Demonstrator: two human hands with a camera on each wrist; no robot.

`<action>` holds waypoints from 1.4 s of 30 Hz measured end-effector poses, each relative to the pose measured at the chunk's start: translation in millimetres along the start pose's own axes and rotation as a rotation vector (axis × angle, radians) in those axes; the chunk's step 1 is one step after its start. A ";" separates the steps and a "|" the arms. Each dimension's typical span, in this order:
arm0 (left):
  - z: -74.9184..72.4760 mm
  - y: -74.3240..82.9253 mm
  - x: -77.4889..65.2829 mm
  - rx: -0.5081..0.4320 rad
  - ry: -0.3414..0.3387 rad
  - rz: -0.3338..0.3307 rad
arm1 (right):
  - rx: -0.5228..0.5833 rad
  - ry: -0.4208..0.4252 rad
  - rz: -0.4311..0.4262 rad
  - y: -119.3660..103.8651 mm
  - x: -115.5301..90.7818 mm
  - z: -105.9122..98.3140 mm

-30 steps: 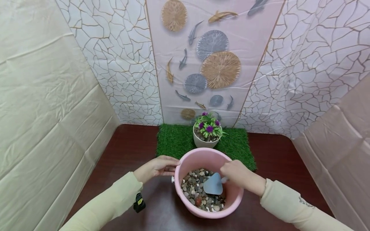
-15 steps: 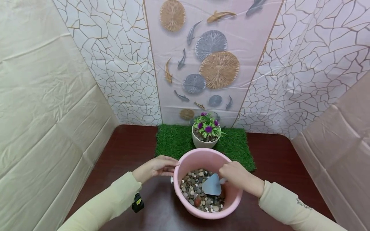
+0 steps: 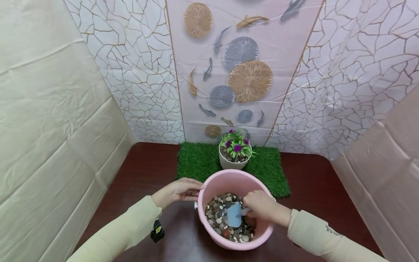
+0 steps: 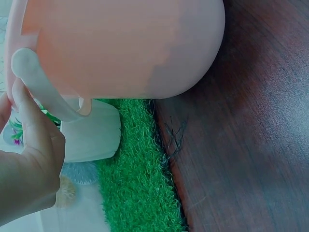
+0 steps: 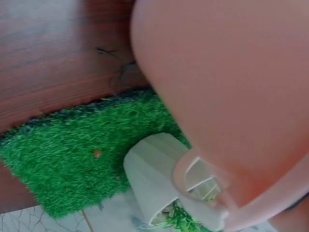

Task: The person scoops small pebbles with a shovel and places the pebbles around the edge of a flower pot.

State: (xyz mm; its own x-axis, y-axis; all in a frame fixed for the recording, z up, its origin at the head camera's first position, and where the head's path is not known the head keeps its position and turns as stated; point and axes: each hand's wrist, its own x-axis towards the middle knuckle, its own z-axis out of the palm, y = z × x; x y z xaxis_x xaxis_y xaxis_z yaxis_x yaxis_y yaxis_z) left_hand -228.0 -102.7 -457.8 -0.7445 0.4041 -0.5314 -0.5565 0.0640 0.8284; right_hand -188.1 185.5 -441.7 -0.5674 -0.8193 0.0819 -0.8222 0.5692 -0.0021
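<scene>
A pink bucket [image 3: 213,233] holding pebbles [image 3: 218,214] stands on the table. My left hand [image 3: 183,189] grips its rim at the left; in the left wrist view the fingers [image 4: 36,123] are at the rim beside the white handle [image 4: 46,87]. Inside the bucket, my right hand [image 3: 262,205] grips the pale handle of a small blue shovel [image 3: 234,215]. The blade lies over the pebbles, near a reddish stone [image 3: 226,233]. The right wrist view shows the bucket's outer wall [image 5: 227,87], and the shovel is hidden there.
Right behind the bucket, a white pot [image 3: 233,164] with purple flowers [image 3: 237,147] stands on a green turf mat [image 3: 199,160]. The dark red-brown table [image 3: 147,163] is bordered by cloth-covered walls on the left, back and right. A small reddish bit [image 5: 97,153] lies on the mat.
My right hand has moved left and lower into the bucket, and the shovel's blade has turned and shifted slightly left. My left hand stays at the rim.
</scene>
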 end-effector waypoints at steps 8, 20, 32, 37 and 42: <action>1.4 -0.7 0.5 0.003 0.009 0.003 | 0.064 0.023 0.020 6.3 -0.4 -1.0; 1.9 -1.0 0.2 -0.004 0.012 0.003 | 0.153 0.056 0.041 6.0 3.4 1.3; 1.3 -1.2 -0.6 -0.005 0.013 0.002 | 0.202 0.092 0.025 14.8 2.3 -8.4; 1.3 -0.4 0.5 0.009 0.013 0.010 | 0.217 0.106 0.052 19.5 -0.6 -14.5; 1.4 -0.7 0.9 0.007 0.014 0.002 | 0.206 0.099 0.058 22.6 -2.6 -19.8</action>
State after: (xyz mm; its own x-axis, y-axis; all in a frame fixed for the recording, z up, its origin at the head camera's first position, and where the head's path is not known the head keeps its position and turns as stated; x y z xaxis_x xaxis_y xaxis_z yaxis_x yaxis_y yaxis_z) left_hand -227.8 -101.1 -458.6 -0.7509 0.3910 -0.5322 -0.5524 0.0698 0.8307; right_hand -204.3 201.9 -422.2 -0.6149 -0.7694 0.1731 -0.7861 0.5805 -0.2124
